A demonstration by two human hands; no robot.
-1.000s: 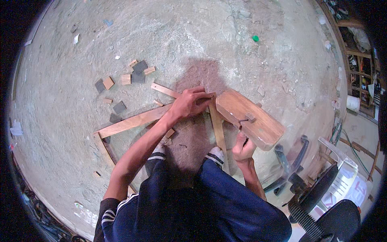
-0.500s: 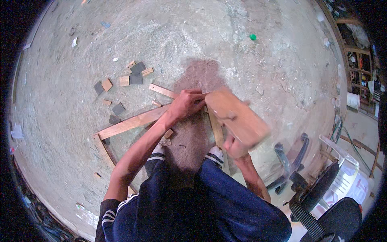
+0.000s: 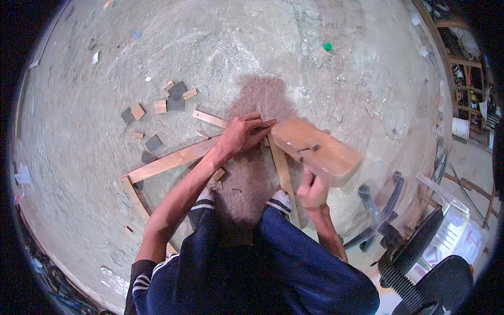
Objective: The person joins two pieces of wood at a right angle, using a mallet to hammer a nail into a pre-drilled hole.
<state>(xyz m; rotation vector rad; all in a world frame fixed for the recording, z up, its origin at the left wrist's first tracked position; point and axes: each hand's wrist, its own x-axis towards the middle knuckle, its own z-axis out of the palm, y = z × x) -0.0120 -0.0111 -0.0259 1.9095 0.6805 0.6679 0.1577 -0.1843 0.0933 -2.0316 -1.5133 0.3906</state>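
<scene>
A wooden frame [image 3: 176, 159] of pale strips lies on the floor in front of my feet. At its far corner my left hand [image 3: 242, 134] is closed, its fingertips gripping the end of the wood; anything smaller between them is hidden. My right hand [image 3: 313, 190] is wrapped around the handle of a wooden mallet [image 3: 315, 149], whose big block head is raised just right of that corner and slightly blurred. One strip [image 3: 282, 165] of the frame runs from the corner toward my right foot. Another wooden strip [image 3: 208, 118] with a hole in its end sticks out beyond my left hand.
Several small wood blocks [image 3: 159, 106] and dark square pieces [image 3: 177, 90] are scattered on the floor at the left. A reddish-brown dust patch [image 3: 261, 97] lies beyond the corner. On the right are a dark chair base [image 3: 375, 215], a white bucket [image 3: 460, 129] and shelving [image 3: 467, 79].
The mallet in my right hand has shifted to the right, away from the frame's corner, uncovering more of it. My left hand stays in nearly the same place.
</scene>
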